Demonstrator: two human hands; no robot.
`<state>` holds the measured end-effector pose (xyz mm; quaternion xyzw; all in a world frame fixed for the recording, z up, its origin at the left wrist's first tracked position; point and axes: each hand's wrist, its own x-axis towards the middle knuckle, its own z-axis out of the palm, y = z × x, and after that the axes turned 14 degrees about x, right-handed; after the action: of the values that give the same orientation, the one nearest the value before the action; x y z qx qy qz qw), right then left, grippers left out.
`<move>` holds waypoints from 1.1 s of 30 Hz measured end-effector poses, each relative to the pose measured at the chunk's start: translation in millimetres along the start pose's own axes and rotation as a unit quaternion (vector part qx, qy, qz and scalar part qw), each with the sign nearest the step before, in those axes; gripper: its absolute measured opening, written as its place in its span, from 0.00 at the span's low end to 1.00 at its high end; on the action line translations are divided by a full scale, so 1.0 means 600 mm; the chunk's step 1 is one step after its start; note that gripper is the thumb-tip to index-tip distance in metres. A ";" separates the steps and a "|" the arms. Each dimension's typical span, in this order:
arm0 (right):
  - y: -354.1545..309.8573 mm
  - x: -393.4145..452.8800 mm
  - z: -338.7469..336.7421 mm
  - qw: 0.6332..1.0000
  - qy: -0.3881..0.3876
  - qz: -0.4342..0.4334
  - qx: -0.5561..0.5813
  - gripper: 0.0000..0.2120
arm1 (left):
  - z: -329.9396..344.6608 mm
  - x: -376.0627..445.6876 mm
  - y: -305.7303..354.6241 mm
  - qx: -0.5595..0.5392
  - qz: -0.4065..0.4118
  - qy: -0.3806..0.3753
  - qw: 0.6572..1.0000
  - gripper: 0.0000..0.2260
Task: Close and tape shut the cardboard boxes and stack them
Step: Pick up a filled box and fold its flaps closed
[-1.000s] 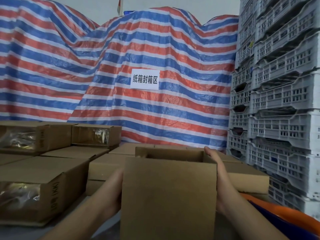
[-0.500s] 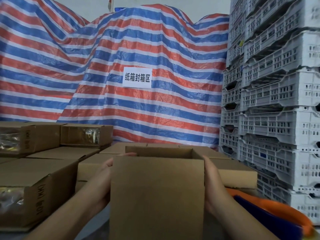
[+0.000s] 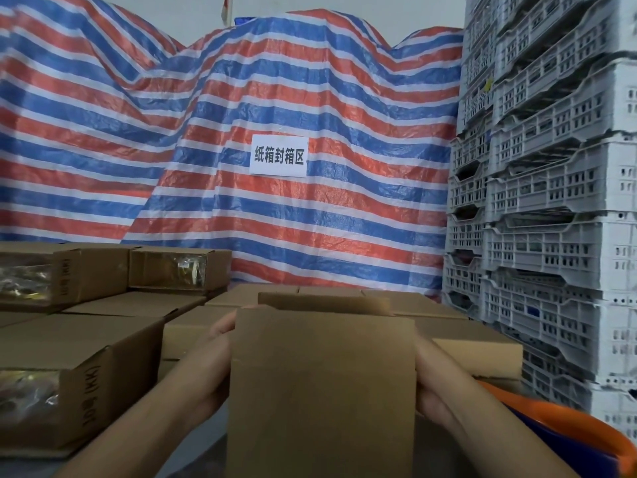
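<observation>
I hold a brown cardboard box upright in front of me, low in the middle of the view. Its near flap stands up and hides the inside; the far flap leans inward over the opening. My left hand presses against the box's left side, fingertips reaching its top left corner. My right hand lies flat on the right side, mostly hidden behind the box wall.
Taped boxes lie stacked on the left, more brown boxes behind and to the right. White plastic crates tower at the right. A striped tarpaulin with a paper sign hangs behind. An orange and blue object sits at lower right.
The box has sunk a little lower in my hands. My right hand slid down from the top edge to the side. The far flap has tipped inward.
</observation>
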<state>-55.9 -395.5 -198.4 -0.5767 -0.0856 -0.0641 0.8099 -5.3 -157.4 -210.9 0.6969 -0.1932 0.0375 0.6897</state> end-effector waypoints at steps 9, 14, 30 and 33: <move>0.002 0.004 -0.004 1.000 0.014 0.010 -0.002 0.13 | -0.023 0.002 -0.001 0.008 -0.025 -0.055 0.998 0.33; -0.005 0.006 -0.009 1.000 0.016 0.005 0.012 0.05 | -0.029 -0.005 -0.006 -0.003 -0.005 -0.108 0.994 0.29; 0.008 0.039 -0.047 0.997 -0.006 0.019 0.076 0.09 | -0.010 0.000 -0.003 0.090 0.013 -0.083 0.992 0.15; 0.010 0.039 -0.048 0.995 -0.014 0.022 0.097 0.11 | -0.008 0.000 -0.005 0.096 0.006 -0.068 0.993 0.12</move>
<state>-29.7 -421.0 -208.2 -0.4977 -0.0900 -0.0300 0.8621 -3.3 -152.5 -213.2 0.7593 -0.2395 0.0129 0.6049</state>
